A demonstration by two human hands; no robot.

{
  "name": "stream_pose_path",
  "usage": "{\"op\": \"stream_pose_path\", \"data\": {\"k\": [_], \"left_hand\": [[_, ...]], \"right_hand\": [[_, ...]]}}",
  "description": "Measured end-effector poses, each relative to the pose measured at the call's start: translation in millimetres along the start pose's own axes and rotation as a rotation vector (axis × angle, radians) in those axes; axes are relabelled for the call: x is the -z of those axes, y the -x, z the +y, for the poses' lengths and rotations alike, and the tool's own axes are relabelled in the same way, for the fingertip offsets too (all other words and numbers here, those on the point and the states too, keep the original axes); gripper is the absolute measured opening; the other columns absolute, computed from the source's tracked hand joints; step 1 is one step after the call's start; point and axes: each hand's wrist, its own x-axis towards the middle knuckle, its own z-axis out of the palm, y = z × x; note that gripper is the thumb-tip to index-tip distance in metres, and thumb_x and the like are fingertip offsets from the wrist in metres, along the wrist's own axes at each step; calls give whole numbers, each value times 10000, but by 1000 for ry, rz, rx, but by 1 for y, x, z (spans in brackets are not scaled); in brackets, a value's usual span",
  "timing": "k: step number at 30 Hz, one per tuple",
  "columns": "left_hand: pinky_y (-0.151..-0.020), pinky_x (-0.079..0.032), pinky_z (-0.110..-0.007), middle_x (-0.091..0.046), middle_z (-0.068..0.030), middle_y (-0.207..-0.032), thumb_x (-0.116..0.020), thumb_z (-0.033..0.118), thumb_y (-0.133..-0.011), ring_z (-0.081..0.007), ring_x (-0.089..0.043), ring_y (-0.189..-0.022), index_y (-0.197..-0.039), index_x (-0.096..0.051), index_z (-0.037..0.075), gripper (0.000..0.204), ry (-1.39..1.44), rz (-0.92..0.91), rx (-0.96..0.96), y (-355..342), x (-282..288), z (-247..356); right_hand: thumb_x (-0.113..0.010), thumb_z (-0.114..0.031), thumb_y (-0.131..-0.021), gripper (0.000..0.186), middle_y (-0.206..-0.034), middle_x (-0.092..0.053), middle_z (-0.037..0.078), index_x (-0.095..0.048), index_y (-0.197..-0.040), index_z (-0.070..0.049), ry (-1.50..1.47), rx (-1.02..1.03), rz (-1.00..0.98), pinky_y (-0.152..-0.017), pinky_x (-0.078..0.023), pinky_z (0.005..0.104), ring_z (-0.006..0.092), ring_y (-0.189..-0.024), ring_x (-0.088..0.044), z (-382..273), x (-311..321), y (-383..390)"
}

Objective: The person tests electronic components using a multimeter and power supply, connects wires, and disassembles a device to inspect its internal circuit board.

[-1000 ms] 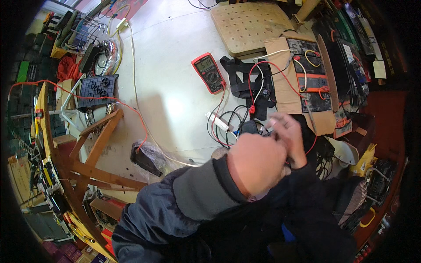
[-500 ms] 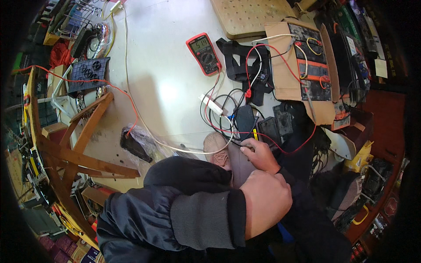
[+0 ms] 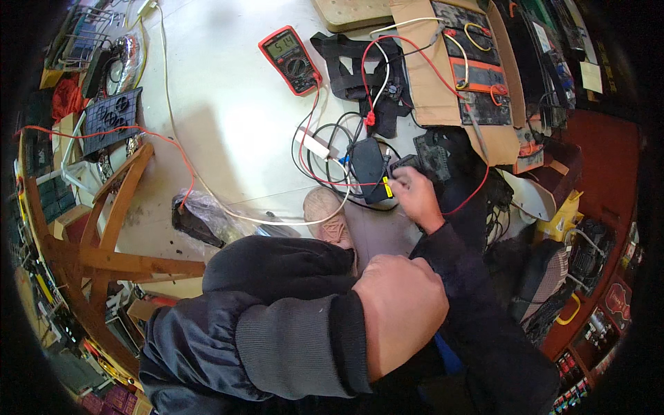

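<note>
The left hand (image 3: 404, 315) is seen knuckles-up, its grip hidden, while the right hand (image 3: 418, 197), grip unclear, is bent beside a black box (image 3: 370, 162) on the floor (image 3: 214, 55), best steadied without the meter (image 3: 290, 61) lead being tugged.

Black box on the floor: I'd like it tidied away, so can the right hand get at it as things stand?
Probably yes: the right hand is right beside the black box, with nothing visible blocking it, though a thin red lead crosses the box.
</note>
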Motion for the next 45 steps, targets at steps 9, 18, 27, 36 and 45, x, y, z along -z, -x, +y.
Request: {"op": "stream_pose_path", "data": {"k": [9,18,27,36,45], "left_hand": [[-658,-585,-419,-677,-122,-866,-714,267,-880,-333,-709,-792,-937,-651,46,237,1,-66,68,2,54,-42],[-723,-580,-394,-706,-155,-770,-692,380,-995,-193,-717,-746,-950,-747,1,385,1049,-15,772,8,-61,-281],[-1017,-510,-396,-645,-168,-1307,-635,96,-922,-260,-631,-1182,-1471,-452,-47,596,1228,426,910,39,-201,-376],[-961,-539,-392,-655,-163,-1228,-425,244,-1072,-277,-687,-1075,-1438,-488,-20,455,1689,524,884,5,-188,-341],[-842,-585,-350,-710,-156,-1112,-550,283,-1080,-269,-707,-982,-1261,-600,-21,358,1774,352,778,-21,-204,-353]], "right_hand": [[-803,-347,-834,490,-869,-687,288,-562,-986,51,236,-109,130,-765,-532,538,500,-872,-677,20,-37,-58],[-801,-198,-861,316,-787,-664,162,-595,-978,11,-209,42,-21,-693,-531,415,256,-722,-671,-16,-32,0],[-704,-257,-988,256,-898,-651,23,-655,-1038,-11,-511,-69,-378,-775,-482,277,83,-850,-564,-46,-11,46],[-654,-200,-1026,201,-998,-724,120,-628,-1052,-2,-787,54,-54,-797,-569,319,166,-908,-683,-75,27,44],[-655,-202,-1023,210,-966,-727,117,-603,-1083,-8,-778,25,-124,-784,-559,318,168,-900,-683,-76,25,49]]}}
